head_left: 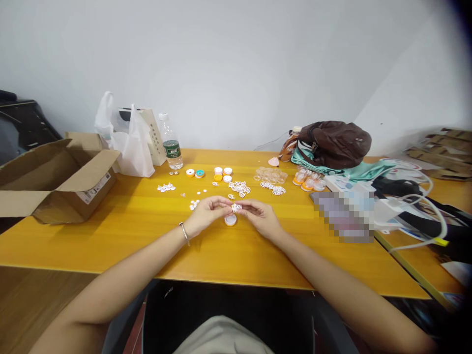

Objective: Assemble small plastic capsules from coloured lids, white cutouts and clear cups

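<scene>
My left hand (211,213) and my right hand (262,217) meet over the middle of the table. Between their fingertips they pinch a small white openwork plastic piece (236,208), partly covered by the fingers. Right below it on the table sits a round cap with a white top and orange rim (230,221). Beyond the hands lies a pile of similar white openwork pieces (239,187), with a second cluster of white pieces (273,188) to its right. Several small white discs (194,204) lie close to my left hand.
Farther back stand white, orange and teal round caps (218,177), clear rings (271,175) and clear-and-orange assembled pieces (309,180). At left are a cardboard box (83,196), a plastic bag (134,152) and a water bottle (171,145). A brown bag (339,142) and cables (438,221) occupy the right.
</scene>
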Demonstrator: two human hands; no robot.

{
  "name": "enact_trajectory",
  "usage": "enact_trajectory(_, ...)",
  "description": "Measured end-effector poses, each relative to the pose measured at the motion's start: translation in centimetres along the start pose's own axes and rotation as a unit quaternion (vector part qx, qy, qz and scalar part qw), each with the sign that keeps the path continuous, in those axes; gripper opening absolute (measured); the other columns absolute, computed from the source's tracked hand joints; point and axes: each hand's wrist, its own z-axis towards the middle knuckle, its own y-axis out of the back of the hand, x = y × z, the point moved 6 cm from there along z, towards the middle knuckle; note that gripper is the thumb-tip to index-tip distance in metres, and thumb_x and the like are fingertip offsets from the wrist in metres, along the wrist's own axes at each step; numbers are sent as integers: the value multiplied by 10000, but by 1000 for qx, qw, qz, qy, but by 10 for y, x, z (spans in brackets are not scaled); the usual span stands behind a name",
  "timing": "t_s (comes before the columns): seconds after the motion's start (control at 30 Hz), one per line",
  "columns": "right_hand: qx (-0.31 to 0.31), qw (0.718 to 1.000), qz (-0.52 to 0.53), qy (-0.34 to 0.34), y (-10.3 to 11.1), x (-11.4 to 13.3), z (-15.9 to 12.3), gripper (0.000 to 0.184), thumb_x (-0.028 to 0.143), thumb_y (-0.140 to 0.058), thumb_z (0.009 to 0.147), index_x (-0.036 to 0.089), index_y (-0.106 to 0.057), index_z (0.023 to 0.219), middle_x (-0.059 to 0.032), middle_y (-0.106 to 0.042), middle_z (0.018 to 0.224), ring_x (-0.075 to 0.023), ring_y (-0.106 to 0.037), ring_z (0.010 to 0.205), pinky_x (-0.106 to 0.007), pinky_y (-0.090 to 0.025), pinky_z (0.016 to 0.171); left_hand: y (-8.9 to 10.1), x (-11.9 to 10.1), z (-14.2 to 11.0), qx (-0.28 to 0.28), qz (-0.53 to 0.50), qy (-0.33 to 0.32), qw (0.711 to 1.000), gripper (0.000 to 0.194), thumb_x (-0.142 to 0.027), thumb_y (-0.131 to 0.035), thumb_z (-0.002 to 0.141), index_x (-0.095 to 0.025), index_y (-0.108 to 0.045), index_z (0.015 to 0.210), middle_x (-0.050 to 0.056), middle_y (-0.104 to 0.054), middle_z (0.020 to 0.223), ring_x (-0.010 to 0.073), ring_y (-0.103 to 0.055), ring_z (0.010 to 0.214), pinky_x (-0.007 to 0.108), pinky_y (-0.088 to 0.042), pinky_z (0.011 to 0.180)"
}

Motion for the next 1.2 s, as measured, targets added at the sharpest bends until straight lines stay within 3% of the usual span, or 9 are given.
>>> enact_trajectory(0.53, -8, 996, 63, -62, -1, -4, 0, 237, 284, -724, 580, 199, -675, 795, -27, -696, 833, -164, -643, 771, -338, -484, 806, 0, -4, 0, -21, 42, -39, 998, 286, -262, -672, 677, -121, -547, 892, 38, -629, 784, 103, -600, 705, 242, -479, 690)
enact_trajectory(0.93, 10, 995, 71, -73, -2, -6, -1, 247, 259, -716, 587, 195, -665, 820, -23, -690, 822, -145, -635, 754, -316, -474, 800, -3, -7, -3, 0, 105, -79, 991, 255, -235, -643, 708, -122, -542, 913, 50, -621, 802, 116, -597, 747, 270, -480, 734)
enact_trajectory(1.2, 5, 990, 90, -107, -1, -9, -3, 186, 214, -723, 565, 177, -665, 738, -11, -682, 769, -131, -623, 715, -299, -462, 789, -7, -12, -7, 1, 179, -116, 977, 212, -237, -618, 731, -144, -560, 913, 60, -630, 864, 125, -603, 775, 287, -489, 762)
